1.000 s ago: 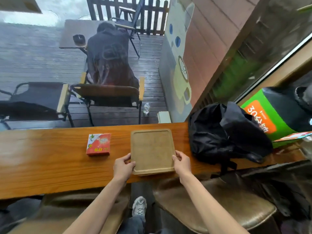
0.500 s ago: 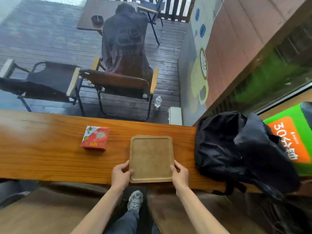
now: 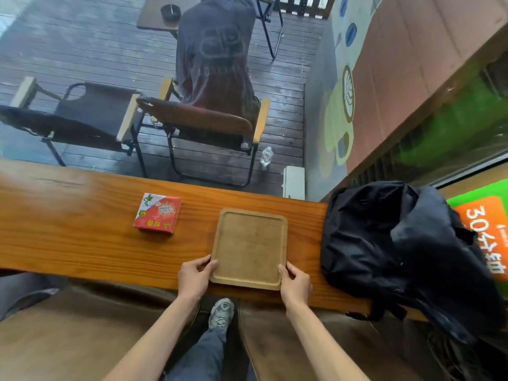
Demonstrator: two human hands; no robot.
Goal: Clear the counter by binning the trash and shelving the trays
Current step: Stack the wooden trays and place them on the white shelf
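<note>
The step in hand looks like picking up the tray (image 3: 248,247) for shelving. The left hand (image 3: 194,277) and right hand (image 3: 295,283) pinch its near corners, fingers curled on the rim, while it lies flat on the counter (image 3: 82,229). Next comes a level lift. The tray holds nothing; beyond the left hand sits a red box (image 3: 157,213), and right of the right hand a black backpack (image 3: 398,251).

The wooden worktop (image 3: 82,237) carries a red box (image 3: 157,213), a wooden tray (image 3: 248,248) and a black backpack (image 3: 390,243).
</note>
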